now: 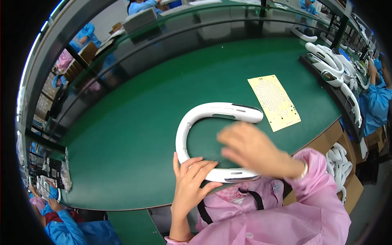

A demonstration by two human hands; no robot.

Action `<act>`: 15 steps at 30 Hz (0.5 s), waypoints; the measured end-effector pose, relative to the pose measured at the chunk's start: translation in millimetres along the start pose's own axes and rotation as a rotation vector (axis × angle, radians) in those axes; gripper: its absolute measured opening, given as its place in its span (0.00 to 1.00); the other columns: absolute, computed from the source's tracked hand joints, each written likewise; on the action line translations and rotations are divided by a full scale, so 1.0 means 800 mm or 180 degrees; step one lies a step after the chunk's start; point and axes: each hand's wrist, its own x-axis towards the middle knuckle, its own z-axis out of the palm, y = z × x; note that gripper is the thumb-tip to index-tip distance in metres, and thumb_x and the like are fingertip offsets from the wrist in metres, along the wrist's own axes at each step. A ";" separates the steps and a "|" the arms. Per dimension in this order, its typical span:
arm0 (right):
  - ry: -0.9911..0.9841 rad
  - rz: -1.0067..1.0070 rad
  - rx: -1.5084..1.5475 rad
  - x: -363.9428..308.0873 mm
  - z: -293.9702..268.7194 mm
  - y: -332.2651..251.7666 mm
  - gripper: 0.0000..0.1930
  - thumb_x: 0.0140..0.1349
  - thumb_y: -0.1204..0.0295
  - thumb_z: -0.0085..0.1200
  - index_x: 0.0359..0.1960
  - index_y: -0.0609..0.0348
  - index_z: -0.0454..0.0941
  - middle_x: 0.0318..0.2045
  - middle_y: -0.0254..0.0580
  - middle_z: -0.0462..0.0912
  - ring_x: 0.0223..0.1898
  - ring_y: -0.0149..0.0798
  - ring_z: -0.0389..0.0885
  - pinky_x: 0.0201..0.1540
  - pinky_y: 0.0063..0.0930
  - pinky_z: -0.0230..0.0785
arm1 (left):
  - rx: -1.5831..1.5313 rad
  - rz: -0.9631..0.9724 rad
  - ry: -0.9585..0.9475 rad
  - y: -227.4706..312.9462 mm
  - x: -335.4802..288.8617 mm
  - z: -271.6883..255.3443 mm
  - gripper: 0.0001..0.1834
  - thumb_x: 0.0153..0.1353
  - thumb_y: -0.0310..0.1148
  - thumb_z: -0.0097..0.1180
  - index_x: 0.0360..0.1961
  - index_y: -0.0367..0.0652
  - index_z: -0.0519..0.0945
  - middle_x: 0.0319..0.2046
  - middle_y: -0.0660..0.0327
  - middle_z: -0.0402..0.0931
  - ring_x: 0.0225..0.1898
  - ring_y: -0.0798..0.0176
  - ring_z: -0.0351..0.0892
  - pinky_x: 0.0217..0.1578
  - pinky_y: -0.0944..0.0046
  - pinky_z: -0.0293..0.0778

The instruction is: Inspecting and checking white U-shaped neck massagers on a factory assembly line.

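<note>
A white U-shaped neck fan point(182, 134) lies on the green tabletop near its front edge, its two ends pointing right. My left hand point(192, 175) grips the near side of the curve, fingers over the top and thumb along the front. Above the gap between the two arms of the fan is my right hand point(249, 145), smeared by motion. Its fingers point left, and whether they hold anything cannot be made out. Just beyond the fan's far end lies a yellow sheet point(274, 103) covered in rows of small marks.
At the right, a dark tray point(314, 69) holds several white neck fans point(332, 65). Below it, a cardboard box point(354, 185) contains more white parts. A co-worker in blue point(375, 100) sits beyond the tray; others work at the left and far side. A metal frame rail borders the table's far edge.
</note>
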 end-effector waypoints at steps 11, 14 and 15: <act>-0.2460 0.1737 0.2606 0.023 -0.009 -0.004 0.16 0.59 0.64 0.53 0.38 0.69 0.71 0.34 0.53 0.76 0.35 0.47 0.78 0.38 0.34 0.69 | -0.0124 -0.0117 -0.0008 -0.007 0.008 0.006 0.31 0.34 0.57 0.65 0.37 0.48 0.82 0.32 0.72 0.76 0.44 0.63 0.70 0.63 0.36 0.34; -0.2647 0.2049 0.2648 0.029 -0.002 0.000 0.14 0.58 0.66 0.54 0.35 0.68 0.70 0.34 0.53 0.76 0.35 0.46 0.77 0.38 0.35 0.69 | -0.0293 -0.0285 -0.0061 -0.004 0.011 0.005 0.28 0.34 0.55 0.66 0.36 0.48 0.83 0.30 0.72 0.75 0.40 0.64 0.69 0.63 0.37 0.35; -0.2778 0.2146 0.2579 0.030 -0.001 -0.002 0.13 0.58 0.68 0.54 0.36 0.66 0.69 0.35 0.52 0.74 0.38 0.48 0.75 0.41 0.36 0.68 | -0.0292 -0.0281 -0.0032 -0.005 0.011 0.008 0.28 0.34 0.55 0.66 0.34 0.48 0.83 0.28 0.72 0.73 0.38 0.65 0.69 0.62 0.38 0.36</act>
